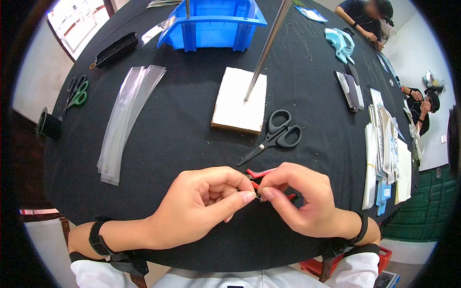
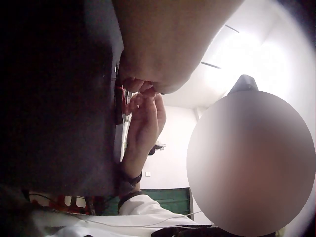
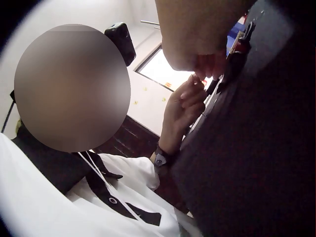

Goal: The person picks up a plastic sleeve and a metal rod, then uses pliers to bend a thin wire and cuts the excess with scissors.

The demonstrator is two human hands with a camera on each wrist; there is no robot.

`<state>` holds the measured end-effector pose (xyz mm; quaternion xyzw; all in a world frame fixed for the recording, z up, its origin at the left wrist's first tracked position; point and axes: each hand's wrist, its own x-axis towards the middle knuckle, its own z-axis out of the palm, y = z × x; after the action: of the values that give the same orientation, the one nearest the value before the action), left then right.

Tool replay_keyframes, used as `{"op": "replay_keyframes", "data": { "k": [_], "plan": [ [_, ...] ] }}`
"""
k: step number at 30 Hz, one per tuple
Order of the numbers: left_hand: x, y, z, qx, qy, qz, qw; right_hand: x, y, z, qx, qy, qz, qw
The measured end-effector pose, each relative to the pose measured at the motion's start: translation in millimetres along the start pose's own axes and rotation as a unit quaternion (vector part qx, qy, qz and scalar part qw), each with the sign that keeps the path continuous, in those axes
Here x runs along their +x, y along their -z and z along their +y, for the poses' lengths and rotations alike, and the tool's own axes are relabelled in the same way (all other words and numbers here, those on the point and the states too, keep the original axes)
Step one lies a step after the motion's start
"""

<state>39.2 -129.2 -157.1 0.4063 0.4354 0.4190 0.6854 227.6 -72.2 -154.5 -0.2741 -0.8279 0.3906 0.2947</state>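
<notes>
My left hand [image 1: 199, 204] and right hand [image 1: 307, 201] meet near the table's front edge, thumbs against forefingers. Between their fingertips they pinch a tiny thin wire-like piece [image 1: 259, 196]; its exact kind I cannot tell. Pliers with red handles [image 1: 261, 173] lie just beyond the fingertips, partly hidden by the hands. Farther back are black scissors [image 1: 277, 137], blades pointing toward the left hand. In the left wrist view the right hand [image 2: 145, 126] faces the left one at the fingertips. The right wrist view shows the left hand [image 3: 183, 106] from the other side.
A white block [image 1: 235, 103] with an upright metal rod [image 1: 266, 53] stands behind the scissors. Clear plastic strips [image 1: 126, 122] lie left, near green-handled scissors [image 1: 79, 96]. A blue bin [image 1: 211, 33] is at the back. To the right are a stapler [image 1: 350, 89] and stacked packets [image 1: 382, 149].
</notes>
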Motion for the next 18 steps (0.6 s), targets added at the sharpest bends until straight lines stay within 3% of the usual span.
{"op": "replay_keyframes", "data": {
  "k": [2,3,6,11,14,18],
  "plan": [
    [-0.4,1.7,0.6,0.016,-0.002,-0.010,1.000,3.7,4.5,-1.5,-0.036,-0.003,0.012,0.999],
    [-0.2,2.1,0.8,0.022,-0.005,-0.010,1.000,6.7,6.7,5.5,-0.087,0.038,0.030,0.995],
    [0.0,3.3,1.1,0.039,-0.018,-0.008,0.999,20.0,26.4,23.1,-0.335,0.095,0.029,0.937],
    [1.0,6.2,5.3,0.038,-0.030,0.016,0.999,22.3,41.6,22.6,-0.353,0.035,-0.032,0.935],
    [2.3,9.2,13.3,0.018,-0.038,0.043,0.998,20.1,49.3,18.4,-0.327,-0.050,-0.073,0.941],
    [0.6,12.6,19.3,0.043,-0.104,0.073,0.991,20.0,62.0,15.9,-0.331,-0.066,-0.101,0.936]
  ]
}}
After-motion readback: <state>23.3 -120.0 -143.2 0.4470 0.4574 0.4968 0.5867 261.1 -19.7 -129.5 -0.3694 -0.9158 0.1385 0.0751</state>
